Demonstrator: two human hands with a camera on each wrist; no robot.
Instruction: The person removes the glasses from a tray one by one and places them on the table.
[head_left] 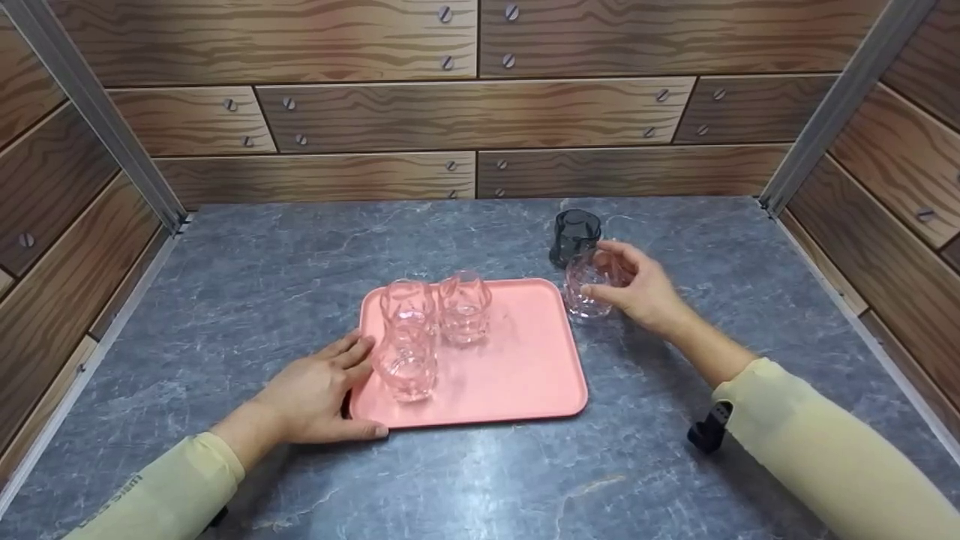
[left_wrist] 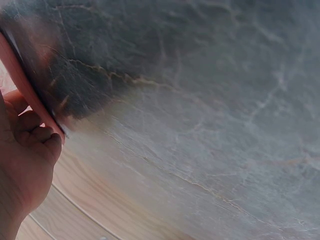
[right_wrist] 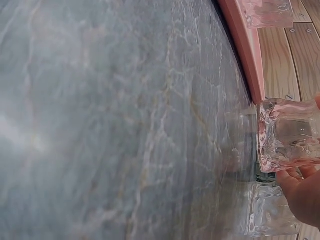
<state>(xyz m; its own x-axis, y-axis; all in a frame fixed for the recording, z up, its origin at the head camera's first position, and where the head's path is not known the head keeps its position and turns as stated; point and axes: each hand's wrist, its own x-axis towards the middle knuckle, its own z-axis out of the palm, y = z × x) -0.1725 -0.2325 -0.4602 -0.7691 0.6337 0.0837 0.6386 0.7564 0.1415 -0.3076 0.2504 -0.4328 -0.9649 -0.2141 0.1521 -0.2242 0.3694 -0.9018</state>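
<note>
My right hand (head_left: 645, 292) holds a clear drinking glass (head_left: 589, 289) between thumb and fingers, just off the right edge of a pink tray (head_left: 517, 375). In the right wrist view that glass (right_wrist: 290, 135) is upright, its base close to the tabletop. A dark grey glass (head_left: 576, 234) stands directly behind it. Another clear glass (right_wrist: 272, 212) shows beside the hand in the right wrist view. My left hand (head_left: 315, 394) grips the tray's near left corner, thumb along the front edge and fingers at the left rim. Three clear glasses (head_left: 465, 311) stand on the tray's left half.
Everything rests on a grey marble-patterned table (head_left: 262, 255). Wood-patterned panels (head_left: 472, 112) rise at the back and along both sides, with metal posts (head_left: 825, 105) at the back corners.
</note>
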